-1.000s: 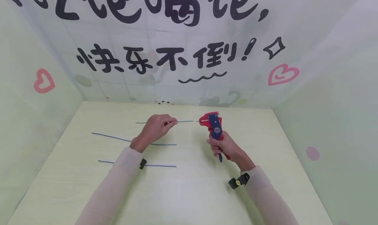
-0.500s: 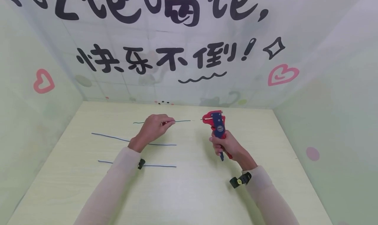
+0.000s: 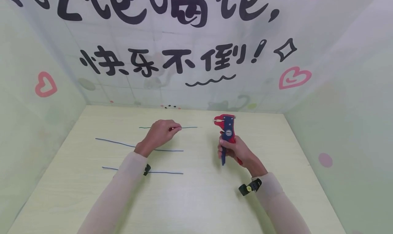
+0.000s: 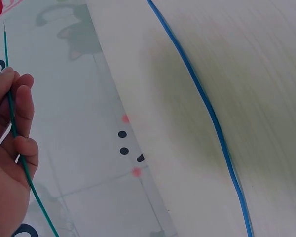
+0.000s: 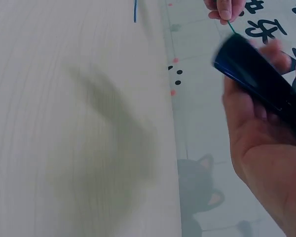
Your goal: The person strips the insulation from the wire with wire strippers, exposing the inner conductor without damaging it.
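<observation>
Between thumb and fingertips my left hand (image 3: 159,133) pinches a thin green wire (image 3: 189,127), held roughly level above the table. The left wrist view shows this green wire (image 4: 37,195) running across the palm, its bare, thin tip pointing at a bit of red tool. My right hand (image 3: 239,151) grips wire strippers (image 3: 228,126) with red and blue parts, upright, to the right of the wire's tip and apart from it. Their jaws stand parted, with no wire seen between them. In the right wrist view a dark blue handle (image 5: 259,74) sticks out of the fingers.
Two blue wires lie on the pale table (image 3: 196,206): one blue wire (image 3: 115,142) partly under the left hand, another blue wire (image 3: 169,173) crossed by the left forearm. A printed back wall (image 3: 184,94) rises behind, with side walls at both edges.
The strippers have moved right, away from the wire's tip, and their handles have spread. A small dark bit at their jaws half a second ago is no longer seen. The left hand shifted slightly left.
</observation>
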A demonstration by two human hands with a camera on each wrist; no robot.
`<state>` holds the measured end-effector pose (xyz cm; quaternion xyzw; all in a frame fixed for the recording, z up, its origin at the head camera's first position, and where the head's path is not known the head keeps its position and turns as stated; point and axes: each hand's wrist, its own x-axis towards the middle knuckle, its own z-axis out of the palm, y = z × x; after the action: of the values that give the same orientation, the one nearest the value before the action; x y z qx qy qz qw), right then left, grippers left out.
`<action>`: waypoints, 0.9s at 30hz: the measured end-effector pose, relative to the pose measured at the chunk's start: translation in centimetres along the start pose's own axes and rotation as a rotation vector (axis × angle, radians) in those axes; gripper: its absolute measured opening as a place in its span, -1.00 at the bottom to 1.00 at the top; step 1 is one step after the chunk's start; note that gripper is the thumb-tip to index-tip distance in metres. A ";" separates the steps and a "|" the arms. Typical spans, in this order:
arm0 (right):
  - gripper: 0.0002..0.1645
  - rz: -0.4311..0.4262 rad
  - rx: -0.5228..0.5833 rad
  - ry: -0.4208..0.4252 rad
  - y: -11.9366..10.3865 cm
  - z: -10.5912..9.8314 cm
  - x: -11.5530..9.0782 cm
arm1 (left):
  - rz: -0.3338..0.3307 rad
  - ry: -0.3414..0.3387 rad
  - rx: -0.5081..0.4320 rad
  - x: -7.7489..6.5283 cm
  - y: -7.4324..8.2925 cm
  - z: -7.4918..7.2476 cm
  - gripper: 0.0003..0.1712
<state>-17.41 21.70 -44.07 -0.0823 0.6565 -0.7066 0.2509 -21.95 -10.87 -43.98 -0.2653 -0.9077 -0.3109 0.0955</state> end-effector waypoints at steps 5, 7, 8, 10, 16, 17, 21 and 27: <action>-0.72 -0.008 0.000 -0.011 -0.4 -0.1 -0.2 | -0.063 -0.045 0.016 0.1 -0.3 -0.1 -0.83; -0.74 -0.007 -0.006 -0.023 -0.6 -0.1 -0.2 | -0.089 -0.055 0.020 0.1 -0.5 -0.2 -0.82; -0.75 -0.007 -0.008 -0.025 -0.6 -0.1 -0.3 | -0.098 -0.057 0.024 0.1 -0.6 -0.2 -0.82; -0.75 -0.010 -0.013 -0.027 -0.8 -0.1 -0.3 | -0.114 -0.059 0.036 0.1 -0.9 -0.2 -0.82; -0.74 -0.012 -0.033 -0.017 -1.0 -0.4 -0.4 | -0.202 -0.099 0.087 0.1 -1.9 0.1 -0.80; -0.73 -0.012 -0.033 -0.014 -1.0 -0.5 -0.5 | -0.219 -0.111 0.095 0.1 -2.2 0.3 -0.79; -0.69 -0.017 -0.016 -0.008 -0.8 -0.6 -0.6 | -0.259 -0.168 0.121 -0.2 -3.0 0.8 -0.77; -0.74 -0.009 0.011 -0.034 0.0 -0.4 -0.9 | -0.242 -0.234 0.259 -0.9 -4.0 1.4 -0.82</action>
<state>-16.84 22.46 -43.93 -0.0957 0.6478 -0.7099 0.2594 -23.36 -13.03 -47.39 -0.1744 -0.9702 -0.1678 -0.0154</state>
